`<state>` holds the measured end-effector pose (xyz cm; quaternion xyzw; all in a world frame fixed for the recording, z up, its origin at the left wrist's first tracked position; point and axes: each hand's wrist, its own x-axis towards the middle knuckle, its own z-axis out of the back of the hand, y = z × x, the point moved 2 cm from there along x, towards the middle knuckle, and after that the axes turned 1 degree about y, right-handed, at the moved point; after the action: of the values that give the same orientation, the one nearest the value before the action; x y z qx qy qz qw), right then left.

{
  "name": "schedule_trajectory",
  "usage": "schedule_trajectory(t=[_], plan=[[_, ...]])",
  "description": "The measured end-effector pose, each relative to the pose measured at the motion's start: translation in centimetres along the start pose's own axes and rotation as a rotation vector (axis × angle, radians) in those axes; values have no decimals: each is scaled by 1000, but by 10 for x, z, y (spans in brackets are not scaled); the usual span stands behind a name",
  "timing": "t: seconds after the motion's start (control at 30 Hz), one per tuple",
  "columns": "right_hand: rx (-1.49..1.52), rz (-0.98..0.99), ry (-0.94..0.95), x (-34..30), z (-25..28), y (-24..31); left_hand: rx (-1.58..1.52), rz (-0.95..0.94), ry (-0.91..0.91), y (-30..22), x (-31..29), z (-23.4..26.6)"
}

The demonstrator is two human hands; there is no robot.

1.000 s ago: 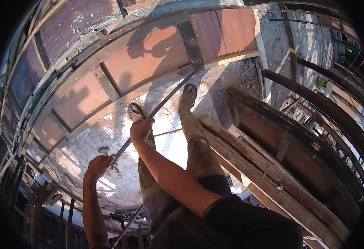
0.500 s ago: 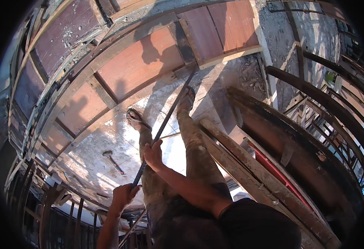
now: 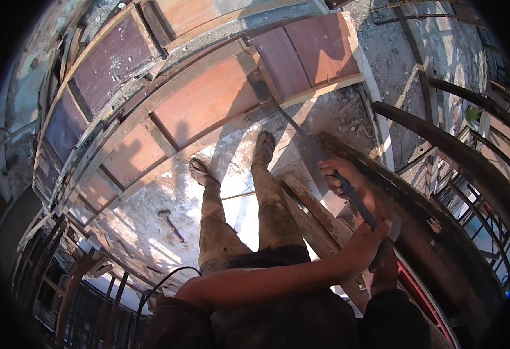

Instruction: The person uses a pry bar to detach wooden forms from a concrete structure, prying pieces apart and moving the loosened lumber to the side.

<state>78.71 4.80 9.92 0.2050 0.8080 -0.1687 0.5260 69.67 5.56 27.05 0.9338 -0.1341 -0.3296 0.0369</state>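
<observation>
A long dark metal bar point(image 3: 356, 202) slants from beside my right hip toward the wood-framed panels; its far part is thin and blurred, its far tip near a panel's lower edge. My left arm crosses in front of my body, and my left hand point(image 3: 366, 247) is closed around the bar's near end. Further up, my right hand point(image 3: 348, 180) grips the same bar with curled fingers. Both hands are above the dark wooden piece on the right. A hammer point(image 3: 170, 225) lies on the dusty floor to the left of my legs.
Reddish panels in wooden frames point(image 3: 202, 93) stretch across ahead of my sandalled feet. Long timber pieces point(image 3: 310, 221) and a big dark wooden piece point(image 3: 423, 215) lean close on my right. Curved dark bars point(image 3: 452, 136) stand at far right, debris point(image 3: 351, 116) ahead.
Both hands have swung the bar's near end from left of my legs to my right side. The far end stays near the panels. My feet have not visibly stepped.
</observation>
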Motion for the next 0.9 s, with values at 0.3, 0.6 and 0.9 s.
schedule_trajectory(t=[0.3,0.6,0.9], plan=[[-23,11,-15,-19,52,18,18,-16,57,-3,40,-28],[121,1081,-899,-32,90,-26,-178,44,-31,-26,120,-83],[840,1351,-976,-62,33,46,-21,55,9,-87,91,-72]])
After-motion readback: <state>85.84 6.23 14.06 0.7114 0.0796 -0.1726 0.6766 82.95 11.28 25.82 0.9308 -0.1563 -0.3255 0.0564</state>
